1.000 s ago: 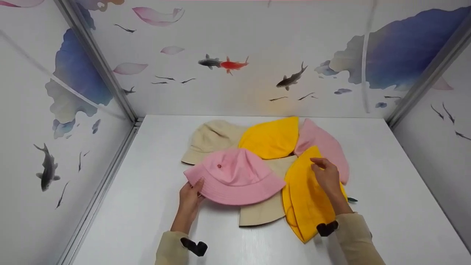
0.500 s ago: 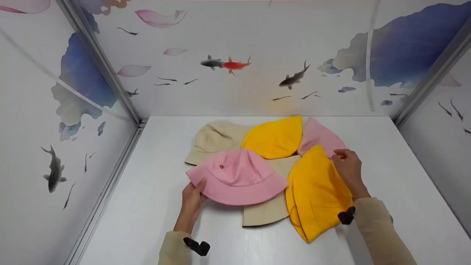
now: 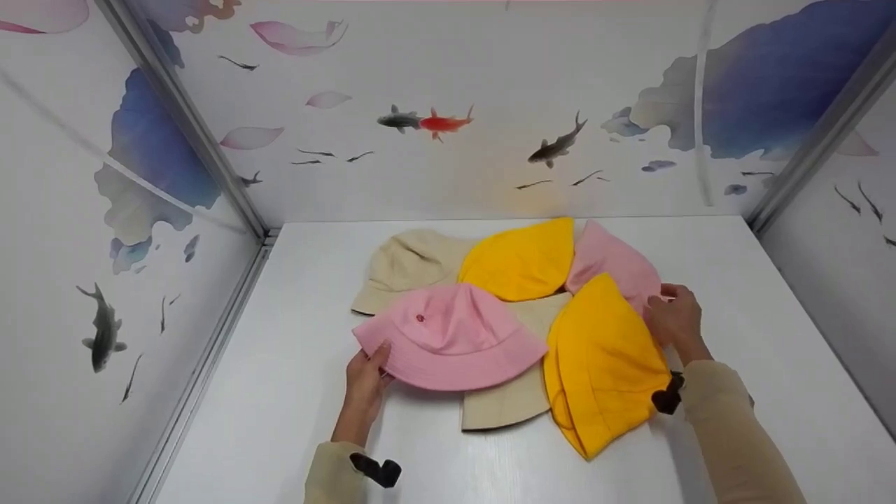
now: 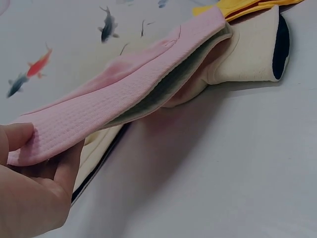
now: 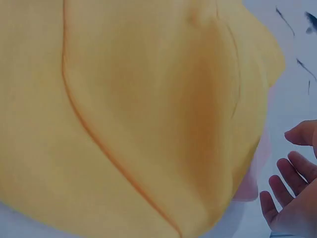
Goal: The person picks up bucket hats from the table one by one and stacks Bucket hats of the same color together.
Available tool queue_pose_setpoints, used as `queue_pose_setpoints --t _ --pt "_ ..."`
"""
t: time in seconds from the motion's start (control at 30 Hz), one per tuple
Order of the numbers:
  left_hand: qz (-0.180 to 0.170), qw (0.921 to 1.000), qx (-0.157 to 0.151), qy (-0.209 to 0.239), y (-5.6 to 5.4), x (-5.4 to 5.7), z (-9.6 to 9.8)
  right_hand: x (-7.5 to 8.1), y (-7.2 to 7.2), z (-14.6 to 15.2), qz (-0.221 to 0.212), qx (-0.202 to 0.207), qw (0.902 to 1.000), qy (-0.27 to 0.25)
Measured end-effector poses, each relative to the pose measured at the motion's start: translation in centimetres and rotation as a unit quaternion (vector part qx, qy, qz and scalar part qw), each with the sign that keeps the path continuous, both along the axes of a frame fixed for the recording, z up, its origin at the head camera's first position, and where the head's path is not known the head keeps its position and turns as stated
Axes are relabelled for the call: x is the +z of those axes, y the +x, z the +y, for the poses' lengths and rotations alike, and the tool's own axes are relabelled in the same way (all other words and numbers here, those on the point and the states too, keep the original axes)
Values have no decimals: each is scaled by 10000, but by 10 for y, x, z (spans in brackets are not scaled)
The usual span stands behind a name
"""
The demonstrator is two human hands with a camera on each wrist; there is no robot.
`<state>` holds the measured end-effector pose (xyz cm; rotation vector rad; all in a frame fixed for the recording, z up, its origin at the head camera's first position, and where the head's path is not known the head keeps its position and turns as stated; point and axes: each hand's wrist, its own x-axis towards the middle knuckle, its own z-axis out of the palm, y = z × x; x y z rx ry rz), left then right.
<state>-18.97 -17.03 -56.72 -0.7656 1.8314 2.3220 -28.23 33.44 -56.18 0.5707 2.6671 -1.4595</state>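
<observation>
My left hand (image 3: 365,381) grips the left brim of a pink bucket hat (image 3: 448,336), thumb on top and fingers beneath. In the left wrist view this pink hat (image 4: 114,94) is tilted, its greenish underside showing. My right hand (image 3: 675,318) is at the right edge of a second pink hat (image 3: 616,262), beside a yellow hat (image 3: 609,364). Seen from the right wrist, the fingers (image 5: 282,191) are spread and loosely bent with nothing between them, next to the yellow hat's edge. A beige hat (image 3: 504,406) lies partly hidden under the held pink hat.
Another beige hat (image 3: 406,262) and another yellow hat (image 3: 521,259) lie at the back of the white table (image 3: 280,336). Printed wall panels (image 3: 448,63) with metal corner posts enclose the table at the back and sides.
My right hand has moved right, from over the front yellow hat to the outer edge of the rear pink hat. The left hand still holds its pink hat in nearly the same place.
</observation>
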Motion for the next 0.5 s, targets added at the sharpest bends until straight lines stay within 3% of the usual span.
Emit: queue_pose_setpoints --t 0.13,0.4,0.5 --pt "41 10000 2 45 1 1 0 -4 -1 6 -603 14 9980 -186" --pt "346 9993 43 109 2 -1 -1 -2 -3 13 -771 196 9968 31" --pt "241 9996 69 89 0 -2 -2 -2 -4 14 -982 68 9951 -113"
